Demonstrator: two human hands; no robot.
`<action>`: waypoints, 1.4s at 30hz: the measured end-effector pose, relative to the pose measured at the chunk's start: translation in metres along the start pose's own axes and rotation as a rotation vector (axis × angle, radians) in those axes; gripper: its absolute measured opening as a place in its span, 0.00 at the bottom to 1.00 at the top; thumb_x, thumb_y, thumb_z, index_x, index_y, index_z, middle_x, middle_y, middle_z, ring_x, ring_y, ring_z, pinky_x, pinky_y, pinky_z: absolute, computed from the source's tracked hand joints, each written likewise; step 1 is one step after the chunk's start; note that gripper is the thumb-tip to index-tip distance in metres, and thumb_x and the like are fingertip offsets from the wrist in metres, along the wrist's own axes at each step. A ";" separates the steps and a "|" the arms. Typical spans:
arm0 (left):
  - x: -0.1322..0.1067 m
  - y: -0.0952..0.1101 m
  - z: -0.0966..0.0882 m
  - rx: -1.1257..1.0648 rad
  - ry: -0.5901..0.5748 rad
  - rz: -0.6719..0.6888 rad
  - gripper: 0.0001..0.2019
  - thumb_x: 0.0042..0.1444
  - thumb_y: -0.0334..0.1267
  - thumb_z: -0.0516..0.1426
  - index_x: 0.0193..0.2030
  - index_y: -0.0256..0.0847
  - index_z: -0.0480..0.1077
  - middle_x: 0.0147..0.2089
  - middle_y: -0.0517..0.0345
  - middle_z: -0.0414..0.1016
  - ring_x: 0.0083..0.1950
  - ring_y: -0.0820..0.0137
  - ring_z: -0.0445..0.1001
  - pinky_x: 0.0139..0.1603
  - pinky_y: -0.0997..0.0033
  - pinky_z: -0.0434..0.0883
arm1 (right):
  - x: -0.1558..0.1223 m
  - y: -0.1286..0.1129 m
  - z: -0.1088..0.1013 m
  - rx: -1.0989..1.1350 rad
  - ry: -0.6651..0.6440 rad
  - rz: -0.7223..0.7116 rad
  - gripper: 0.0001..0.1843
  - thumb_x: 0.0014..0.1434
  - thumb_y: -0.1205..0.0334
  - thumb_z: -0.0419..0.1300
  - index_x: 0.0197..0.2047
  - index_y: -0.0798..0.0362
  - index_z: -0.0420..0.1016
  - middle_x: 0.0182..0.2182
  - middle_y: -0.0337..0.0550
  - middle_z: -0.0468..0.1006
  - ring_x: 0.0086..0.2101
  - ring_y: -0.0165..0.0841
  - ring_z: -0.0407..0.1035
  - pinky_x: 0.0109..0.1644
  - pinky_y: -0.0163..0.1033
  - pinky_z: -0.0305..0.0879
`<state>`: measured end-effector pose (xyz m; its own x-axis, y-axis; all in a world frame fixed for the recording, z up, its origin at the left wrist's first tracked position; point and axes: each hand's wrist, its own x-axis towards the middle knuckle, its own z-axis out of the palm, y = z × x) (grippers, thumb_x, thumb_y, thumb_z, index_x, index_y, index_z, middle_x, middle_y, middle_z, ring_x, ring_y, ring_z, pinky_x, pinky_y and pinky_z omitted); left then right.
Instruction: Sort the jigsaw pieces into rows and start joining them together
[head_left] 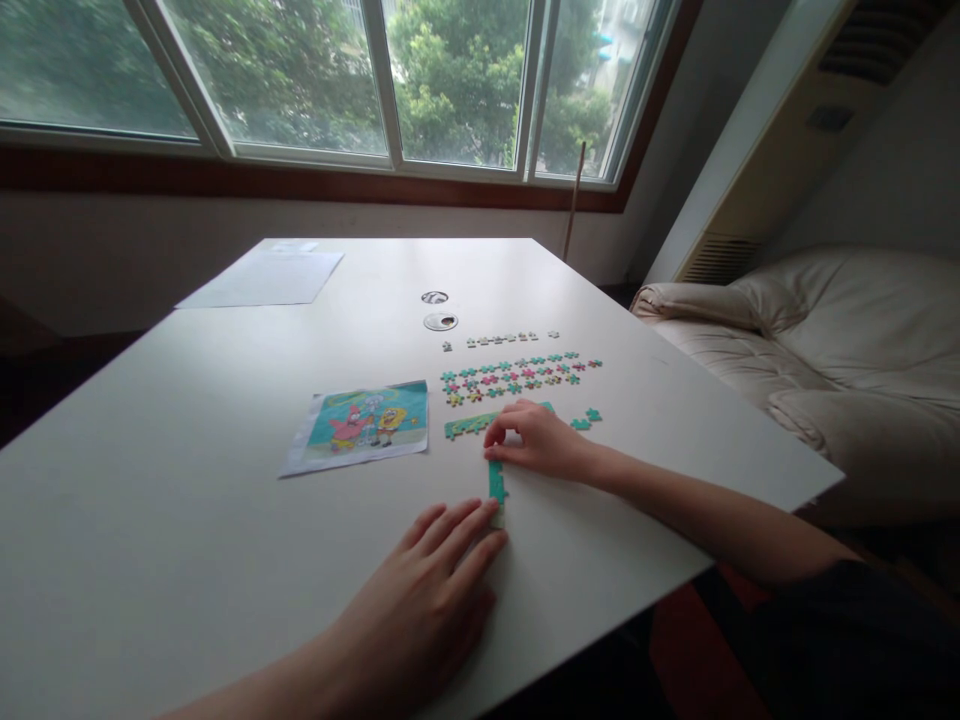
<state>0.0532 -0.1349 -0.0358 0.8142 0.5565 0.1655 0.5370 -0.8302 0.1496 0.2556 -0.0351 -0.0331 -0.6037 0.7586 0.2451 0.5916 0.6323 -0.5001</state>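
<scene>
A narrow strip of joined green jigsaw puzzle pieces (496, 482) lies on the white table (187, 480), running toward me. My left hand (442, 585) rests at its near end, fingers stretched out and fingertips touching the strip. At the far end my right hand (536, 440) is closed in a pinch on a puzzle piece, mostly hidden by the fingers. Just beyond it lies a joined green row of puzzle pieces (469, 426), partly covered by the right hand. Loose green pieces (581, 424) lie to the right of that hand.
Several rows of loose puzzle pieces (514, 378) lie farther back, with two round items (441, 321) behind them. A cartoon picture sheet (367, 425) is at left, and white paper (262, 278) at the far left. A beige sofa (862, 360) stands beyond the table's right edge.
</scene>
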 end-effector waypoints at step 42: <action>-0.004 0.003 -0.003 0.033 0.177 0.111 0.11 0.57 0.30 0.48 0.45 0.41 0.67 0.51 0.55 0.70 0.52 0.62 0.66 0.53 0.57 0.61 | 0.008 -0.011 -0.005 -0.247 -0.234 -0.203 0.05 0.55 0.67 0.52 0.35 0.56 0.69 0.32 0.43 0.73 0.31 0.29 0.65 0.36 0.33 0.58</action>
<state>0.0510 -0.1392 -0.0327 0.8186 0.4565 0.3485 0.4558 -0.8856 0.0894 0.2465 -0.0351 -0.0212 -0.8101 0.5763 0.1083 0.5414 0.8060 -0.2391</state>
